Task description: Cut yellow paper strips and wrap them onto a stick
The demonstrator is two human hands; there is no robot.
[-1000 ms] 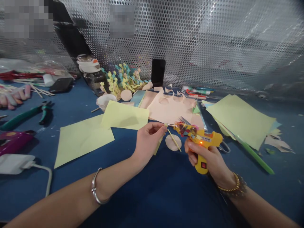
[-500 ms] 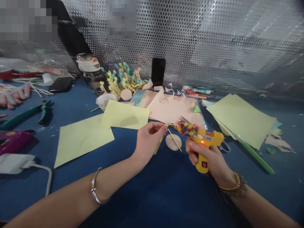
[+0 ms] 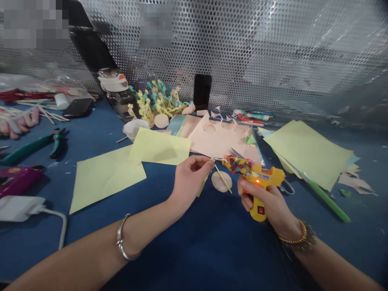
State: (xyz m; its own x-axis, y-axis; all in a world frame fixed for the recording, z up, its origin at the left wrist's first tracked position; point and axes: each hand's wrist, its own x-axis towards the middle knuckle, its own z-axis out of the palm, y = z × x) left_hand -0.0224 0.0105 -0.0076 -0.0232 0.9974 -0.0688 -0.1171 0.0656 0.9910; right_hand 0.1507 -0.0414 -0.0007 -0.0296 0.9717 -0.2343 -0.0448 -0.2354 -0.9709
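My left hand (image 3: 192, 180) pinches a narrow yellow paper strip (image 3: 202, 186) between thumb and fingers; part of the strip is hidden behind the hand. My right hand (image 3: 266, 200) is wrapped round the grip of a yellow glue gun (image 3: 257, 182) with a lit orange light. The gun's nozzle points left and meets the top of the strip at my left fingertips; whether it touches, I cannot tell. Between the hands a thin yellow stick (image 3: 223, 179) lies slanted across a pale paper disc (image 3: 218, 185) on the blue table.
Yellow sheets (image 3: 106, 173) lie to the left, and a paper stack (image 3: 312, 149) with a green-handled tool (image 3: 330, 202) to the right. Pink cut paper (image 3: 218, 139), a phone (image 3: 202, 92), a bottle (image 3: 118, 95) and paper flowers (image 3: 157, 101) stand or lie behind. Pliers (image 3: 33, 147) rest far left.
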